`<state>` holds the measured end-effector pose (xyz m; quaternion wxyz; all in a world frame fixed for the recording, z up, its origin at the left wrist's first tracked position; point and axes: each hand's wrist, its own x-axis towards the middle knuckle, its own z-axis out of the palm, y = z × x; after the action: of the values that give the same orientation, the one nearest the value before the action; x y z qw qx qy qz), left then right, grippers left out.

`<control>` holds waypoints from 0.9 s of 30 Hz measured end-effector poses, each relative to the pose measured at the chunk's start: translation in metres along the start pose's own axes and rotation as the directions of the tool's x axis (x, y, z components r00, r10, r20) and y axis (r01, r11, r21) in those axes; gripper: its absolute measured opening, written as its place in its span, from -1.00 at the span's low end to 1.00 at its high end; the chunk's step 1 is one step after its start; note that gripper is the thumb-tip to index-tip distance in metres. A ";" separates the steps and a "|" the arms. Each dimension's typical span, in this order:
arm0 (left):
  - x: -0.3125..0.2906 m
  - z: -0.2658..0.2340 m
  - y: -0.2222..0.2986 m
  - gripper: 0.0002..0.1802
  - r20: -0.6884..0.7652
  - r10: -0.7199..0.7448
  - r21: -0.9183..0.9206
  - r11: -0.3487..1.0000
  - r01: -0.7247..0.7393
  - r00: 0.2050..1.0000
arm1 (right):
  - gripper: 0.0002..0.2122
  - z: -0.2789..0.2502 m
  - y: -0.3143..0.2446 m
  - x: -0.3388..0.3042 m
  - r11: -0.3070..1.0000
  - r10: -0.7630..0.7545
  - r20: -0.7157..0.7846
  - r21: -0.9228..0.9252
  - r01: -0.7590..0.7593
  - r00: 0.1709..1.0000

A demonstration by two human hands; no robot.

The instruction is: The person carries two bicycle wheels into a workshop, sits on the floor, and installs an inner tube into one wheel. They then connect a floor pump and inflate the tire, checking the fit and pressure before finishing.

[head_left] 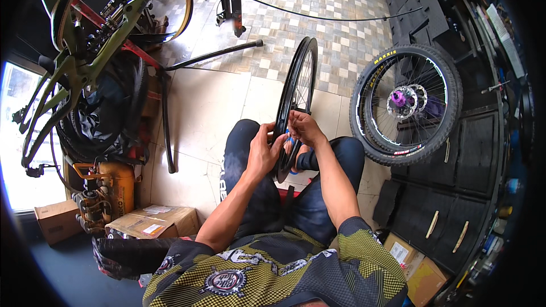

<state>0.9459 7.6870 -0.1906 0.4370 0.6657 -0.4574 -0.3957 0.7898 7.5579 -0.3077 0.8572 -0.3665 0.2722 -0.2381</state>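
A black spoked bicycle wheel [289,79] stands upright between my knees, seen nearly edge-on, with no tyre that I can make out. My left hand [263,150] grips the near left side of its rim, thumb and fingers around the edge. On the other side, my right hand [306,129] is by the spokes, its fingertips pinched together close to the wheel. Whatever those fingertips hold, if anything, is too small to tell. My feet, with bits of blue on them, show partly behind the wheel.
Two knobbly-tyred wheels [356,108] lean together against black cabinets [466,176] on the right. A green bicycle frame [114,40] hangs at left on a stand with black legs [213,55]. Below it are an orange compressor [120,185] and a cardboard box [176,220]. A cable [318,16] crosses the tiled floor.
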 end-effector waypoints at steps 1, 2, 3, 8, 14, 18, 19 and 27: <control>0.000 0.001 -0.002 -0.54 -0.001 0.013 -0.002 1.000 -0.013 1.000 | -0.75 -0.002 0.002 0.001 1.000 0.016 0.011 0.026 -0.016 1.000; -0.001 0.002 -0.004 -0.54 0.000 0.026 -0.004 1.000 -0.026 1.000 | -0.77 -0.004 0.004 0.001 0.997 0.028 0.025 0.072 -0.030 0.999; -0.001 0.004 -0.003 -0.54 0.001 0.037 -0.007 0.999 -0.037 0.999 | -0.79 -0.008 0.007 0.001 0.992 0.034 0.038 0.119 -0.038 0.999; -0.002 0.008 -0.001 -0.54 -0.002 0.063 0.036 0.997 -0.063 0.998 | -0.89 -0.010 0.012 0.001 0.953 0.090 0.007 0.290 -0.088 0.996; -0.002 0.008 0.005 -0.55 0.019 0.016 0.025 1.000 -0.017 1.000 | -0.93 -0.010 0.015 0.000 0.923 0.004 0.124 0.380 -0.051 0.992; -0.006 0.007 0.012 -0.57 0.016 0.001 -0.004 1.000 -0.001 1.000 | -0.89 -0.003 0.013 -0.004 0.929 -0.013 0.119 0.369 -0.032 0.993; -0.008 0.008 0.013 -0.57 0.010 0.013 0.004 1.000 -0.013 1.000 | -0.87 -0.001 0.014 -0.005 0.925 -0.028 0.131 0.379 -0.024 0.991; -0.001 0.004 0.020 -0.59 0.013 -0.038 0.083 0.996 0.037 0.999 | -0.76 0.026 0.013 -0.008 0.955 -0.047 -0.017 0.292 0.050 0.999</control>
<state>0.9363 7.6828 -0.1728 0.3981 0.6889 -0.4641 -0.3893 0.8037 7.5834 -0.2998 0.8945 -0.2410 0.2294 -0.2985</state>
